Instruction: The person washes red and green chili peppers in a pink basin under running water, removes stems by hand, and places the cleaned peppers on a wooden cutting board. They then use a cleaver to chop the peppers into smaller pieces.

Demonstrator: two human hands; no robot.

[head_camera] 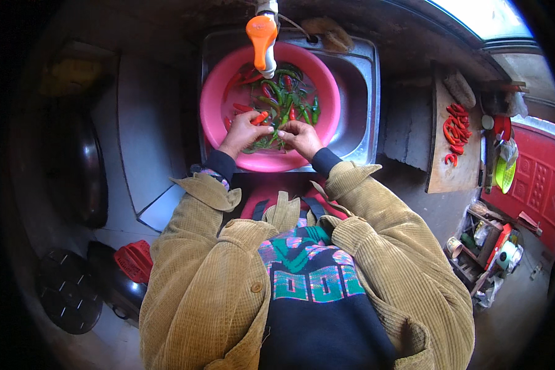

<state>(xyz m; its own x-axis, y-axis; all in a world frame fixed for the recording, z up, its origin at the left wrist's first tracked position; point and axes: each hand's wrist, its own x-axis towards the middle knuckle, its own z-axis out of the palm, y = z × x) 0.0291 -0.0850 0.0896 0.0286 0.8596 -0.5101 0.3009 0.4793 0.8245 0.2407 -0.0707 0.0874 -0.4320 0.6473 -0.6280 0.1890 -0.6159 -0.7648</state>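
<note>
A pink plastic basin (269,163) stands in the steel sink, holding water with red and green chili peppers (277,95) and green leaves and stems. Over its near side, my left hand (246,134) holds a red chili pepper (260,118) between the curled fingers. The thumb and fingertips of my right hand (302,137) are pinched together close to my left fingertips. Something green, a pepper or stem (274,138), shows at the fingertips; whether my right hand grips it is unclear.
An orange-handled tap (262,39) hangs over the basin's far side. The steel sink (372,101) surrounds the basin. To the right, red chili peppers (456,127) lie on a wooden cutting board (453,178). A dark wok (85,171) and a red plastic basket (134,261) are on the left.
</note>
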